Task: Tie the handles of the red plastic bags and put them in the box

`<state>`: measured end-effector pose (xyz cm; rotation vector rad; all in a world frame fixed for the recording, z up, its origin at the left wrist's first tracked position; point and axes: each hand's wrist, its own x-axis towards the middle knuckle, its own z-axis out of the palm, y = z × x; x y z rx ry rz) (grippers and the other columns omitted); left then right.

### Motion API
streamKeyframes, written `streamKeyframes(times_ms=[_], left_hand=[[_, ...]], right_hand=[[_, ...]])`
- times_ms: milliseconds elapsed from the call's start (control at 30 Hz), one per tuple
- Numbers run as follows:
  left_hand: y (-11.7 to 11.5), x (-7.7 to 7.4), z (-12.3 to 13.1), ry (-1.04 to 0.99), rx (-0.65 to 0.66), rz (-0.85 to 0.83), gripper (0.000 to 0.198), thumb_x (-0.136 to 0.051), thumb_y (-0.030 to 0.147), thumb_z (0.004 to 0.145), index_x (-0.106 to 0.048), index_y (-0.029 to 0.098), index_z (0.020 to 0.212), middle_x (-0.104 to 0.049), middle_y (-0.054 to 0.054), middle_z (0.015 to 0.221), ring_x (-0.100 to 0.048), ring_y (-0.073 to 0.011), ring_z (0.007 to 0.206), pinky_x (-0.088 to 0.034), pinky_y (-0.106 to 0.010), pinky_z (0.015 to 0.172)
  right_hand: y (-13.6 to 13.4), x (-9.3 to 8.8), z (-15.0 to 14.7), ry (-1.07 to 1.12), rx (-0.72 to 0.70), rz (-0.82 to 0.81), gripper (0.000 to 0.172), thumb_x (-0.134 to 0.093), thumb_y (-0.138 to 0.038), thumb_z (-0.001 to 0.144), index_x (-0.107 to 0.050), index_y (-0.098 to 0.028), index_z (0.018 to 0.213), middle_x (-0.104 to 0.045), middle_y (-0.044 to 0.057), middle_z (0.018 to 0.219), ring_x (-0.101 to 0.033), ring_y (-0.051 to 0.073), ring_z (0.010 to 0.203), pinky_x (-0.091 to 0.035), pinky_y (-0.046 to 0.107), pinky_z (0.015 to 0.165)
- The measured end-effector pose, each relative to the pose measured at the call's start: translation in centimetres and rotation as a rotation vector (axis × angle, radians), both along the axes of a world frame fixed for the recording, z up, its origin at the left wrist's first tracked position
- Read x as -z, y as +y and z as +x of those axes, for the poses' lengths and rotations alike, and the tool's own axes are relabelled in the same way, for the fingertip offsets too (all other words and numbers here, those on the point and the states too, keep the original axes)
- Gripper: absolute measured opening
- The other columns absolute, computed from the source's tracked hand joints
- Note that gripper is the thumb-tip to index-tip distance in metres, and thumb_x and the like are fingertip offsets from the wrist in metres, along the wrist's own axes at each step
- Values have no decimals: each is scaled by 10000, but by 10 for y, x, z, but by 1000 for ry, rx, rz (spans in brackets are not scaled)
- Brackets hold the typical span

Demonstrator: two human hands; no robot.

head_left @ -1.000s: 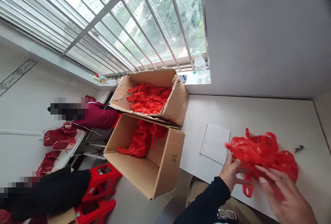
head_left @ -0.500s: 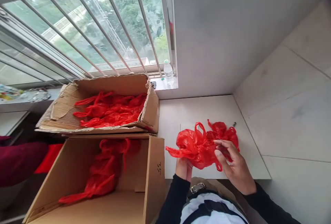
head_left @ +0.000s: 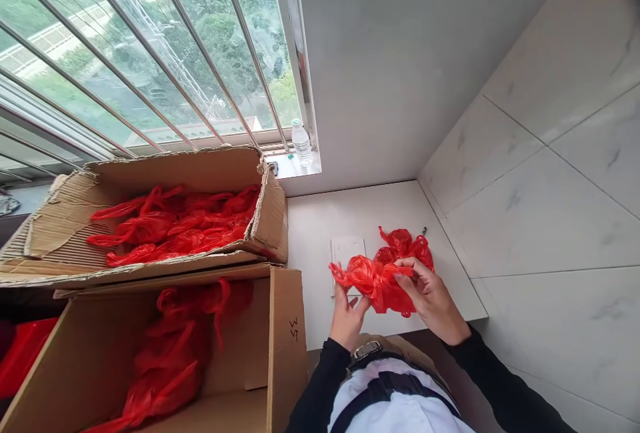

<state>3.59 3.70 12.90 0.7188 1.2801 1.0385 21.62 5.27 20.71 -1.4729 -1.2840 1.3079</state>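
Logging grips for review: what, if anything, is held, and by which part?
A red plastic bag: the right hand pinches its right end; the left hand is at its lower left, grip partly hidden.

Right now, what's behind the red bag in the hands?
Beyond the held bag: part of a white notepad and another red bundle. The notepad's remainder and the tabletop directly behind the bag are covered.

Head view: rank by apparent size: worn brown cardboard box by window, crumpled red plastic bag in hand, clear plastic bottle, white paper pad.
1. Worn cardboard box
2. Red plastic bag
3. Clear bottle, white pad: unsure; bag partly covers pad.
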Motion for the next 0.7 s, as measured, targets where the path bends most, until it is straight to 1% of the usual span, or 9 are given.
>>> streamKeyframes(times_ms=[100,167,233,333,400,467,533,633,700], left_hand=[[3,-2,-2,169,114,132,639,-718,420,810,-487,288,1391,-457,-119,1490,-463,-286,1351,-393,-486,1095],[6,-8,-2,183,163,207,515,-667,431,866,-550,280,1344,-505,-103,1461,-476,-270,1344,-356,-472,1130],[9,-16,-2,152,165,267,442,-642,429,894,-598,273,1305,-567,-90,1411,-509,-260,1317,-367,-446,1131],[12,-24,-2,103,95,279,399,-619,438,912,-648,242,1259,-640,-91,1326,-571,-259,1251,-418,-423,1096],[12,-27,-5,86,22,249,393,-602,460,917,-678,212,1212,-681,-99,1257,-602,-263,1210,-444,-418,1071],[12,-29,-10,99,-49,204,395,-598,489,911,-710,188,1141,-714,-101,1180,-626,-263,1168,-463,-403,1047],[11,-30,-15,139,-105,160,416,-616,524,888,-729,175,1084,-737,-93,1095,-653,-256,1103,-482,-382,1013],[8,-33,-19,188,-154,154,461,-636,561,859,-720,173,1094,-740,-77,1048,-665,-242,1036,-503,-364,969],[6,-34,-19,220,-116,176,448,-642,539,864,-705,182,1128,-730,-74,1080,-656,-237,1050,-496,-362,976]], right_hand=[[0,0,4,25,2,-13,300,-581,-508,937,-587,-236,1064,-632,17,952,-569,173,828,-465,280,762],[1,-1,6,44,-5,-16,287,-570,-506,944,-590,-237,1043,-630,14,904,-566,176,811,-465,287,755],[3,-2,8,71,-13,-18,275,-559,-501,951,-594,-235,1009,-620,11,868,-566,180,807,-467,291,755],[6,7,15,86,17,-33,268,-579,-493,941,-604,-227,945,-590,4,822,-545,172,779,-463,285,740],[7,21,20,134,106,-56,268,-615,-494,919,-615,-227,937,-591,6,831,-544,170,791,-469,285,756],[7,38,25,242,215,-107,277,-656,-501,887,-624,-233,951,-610,12,866,-564,180,827,-484,291,774],[6,51,27,345,268,-159,281,-682,-503,865,-620,-242,948,-620,12,882,-578,186,844,-498,297,777],[6,56,23,384,217,-166,263,-657,-506,882,-594,-252,906,-618,7,857,-579,186,821,-506,305,777],[7,53,19,364,174,-145,261,-610,-514,912,-574,-256,897,-609,8,837,-573,184,790,-507,307,760]])
